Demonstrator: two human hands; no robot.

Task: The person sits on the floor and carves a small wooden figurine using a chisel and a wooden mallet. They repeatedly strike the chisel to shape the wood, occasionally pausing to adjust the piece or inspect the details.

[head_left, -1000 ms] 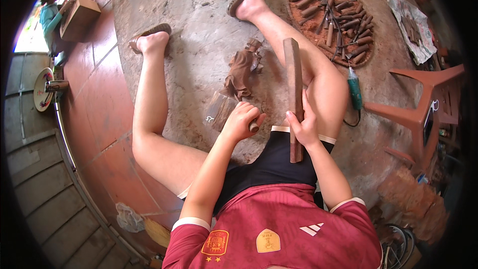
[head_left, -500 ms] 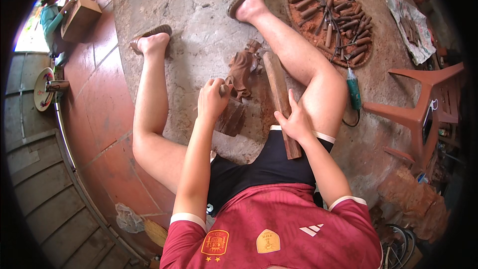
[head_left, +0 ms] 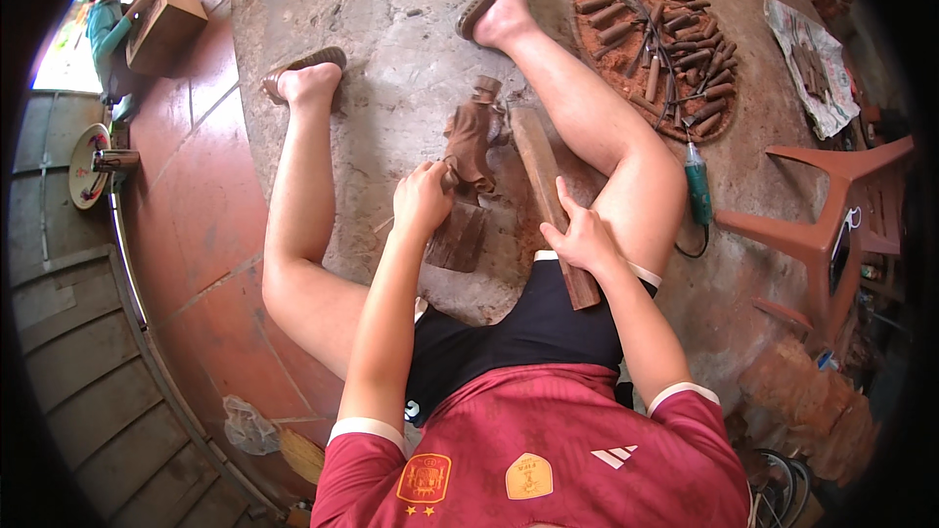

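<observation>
A brown carved wooden figure (head_left: pixel 469 142) stands between my legs on a dark wooden block (head_left: pixel 457 238). My left hand (head_left: pixel 423 198) is closed around a carving chisel (head_left: pixel 449 179); only the end of its handle shows, beside the lower part of the figure. Most of the chisel is hidden by my fingers. In my right hand (head_left: pixel 581 239) is a long wooden club (head_left: pixel 537 161), its far end close to the figure's right side and its near end over my shorts. The index finger lies stretched along the club.
A round tray (head_left: pixel 726 127) at the far right holds many wooden-handled chisels and reddish sawdust. Near it lie a green power tool (head_left: pixel 696 186) with a cord, a brown plastic chair (head_left: pixel 831 225) and a white sack (head_left: pixel 817 73). Another person (head_left: pixel 108 29) works beside a wooden box (head_left: pixel 168 31) far left.
The club's far end has swung left, closer to the figure. The figure looks slightly turned, and my left hand has shifted a little. The whole view has moved slightly.
</observation>
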